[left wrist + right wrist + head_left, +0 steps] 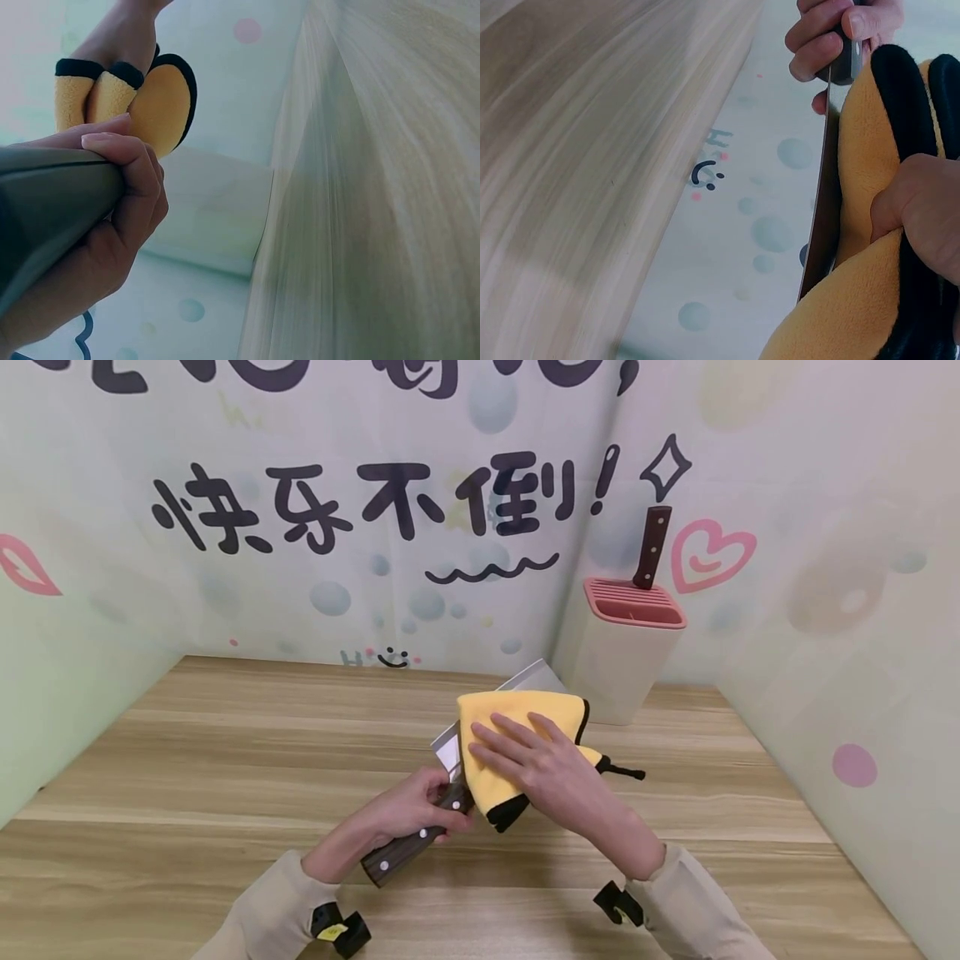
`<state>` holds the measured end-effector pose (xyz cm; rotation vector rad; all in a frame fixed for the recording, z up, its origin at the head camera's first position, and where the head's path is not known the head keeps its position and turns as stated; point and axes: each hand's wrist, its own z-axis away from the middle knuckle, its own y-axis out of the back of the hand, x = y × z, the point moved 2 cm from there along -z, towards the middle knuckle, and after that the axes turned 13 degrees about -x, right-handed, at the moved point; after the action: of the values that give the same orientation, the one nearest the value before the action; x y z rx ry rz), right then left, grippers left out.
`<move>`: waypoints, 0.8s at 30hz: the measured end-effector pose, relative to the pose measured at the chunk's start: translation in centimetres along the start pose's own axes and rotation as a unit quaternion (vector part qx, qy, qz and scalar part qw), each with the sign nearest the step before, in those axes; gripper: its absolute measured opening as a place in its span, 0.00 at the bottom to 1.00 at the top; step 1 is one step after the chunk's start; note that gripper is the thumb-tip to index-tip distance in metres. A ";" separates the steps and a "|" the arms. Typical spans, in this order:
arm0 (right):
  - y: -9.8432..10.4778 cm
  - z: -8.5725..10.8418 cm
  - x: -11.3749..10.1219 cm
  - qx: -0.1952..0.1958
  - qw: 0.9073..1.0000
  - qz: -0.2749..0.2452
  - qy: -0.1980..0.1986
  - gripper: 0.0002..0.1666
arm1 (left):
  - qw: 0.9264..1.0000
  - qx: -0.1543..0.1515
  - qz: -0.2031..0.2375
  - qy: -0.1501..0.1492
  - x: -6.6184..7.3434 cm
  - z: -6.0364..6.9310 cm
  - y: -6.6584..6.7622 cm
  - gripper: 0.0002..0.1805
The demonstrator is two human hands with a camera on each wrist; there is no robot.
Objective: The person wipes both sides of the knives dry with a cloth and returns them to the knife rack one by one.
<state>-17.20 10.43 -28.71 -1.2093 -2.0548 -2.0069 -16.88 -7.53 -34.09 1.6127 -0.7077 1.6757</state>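
Note:
In the head view my left hand (420, 810) grips the dark riveted handle (408, 852) of a cleaver, its fingers wrapped round it near the blade. The wide metal blade (536, 677) points away to the upper right, mostly hidden under a yellow cloth (491, 760) with black edging. My right hand (540, 764) holds this cloth against the blade, fingers spread over it. From the right wrist the thumb (889, 206) presses into a fold of the cloth, and the blade (823, 202) appears edge-on beside it. The left wrist view has the handle (52, 210) close up.
At the back right stands a white knife block (615, 668) with a pink slotted top; a brown-handled knife (652, 547) is in it. The wooden table (225, 760) meets a printed backdrop (360, 593) behind and at both sides.

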 end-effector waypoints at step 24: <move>-1.5 0.9 2.7 -0.006 0.995 -0.054 -0.086 0.37 | 0.999 -0.032 0.035 -0.019 -0.2 0.2 0.0 0.15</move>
<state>-19.46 12.71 -28.69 -1.3466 -2.2346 -2.0269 -16.76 -7.69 -34.28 1.5954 -0.8381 1.6583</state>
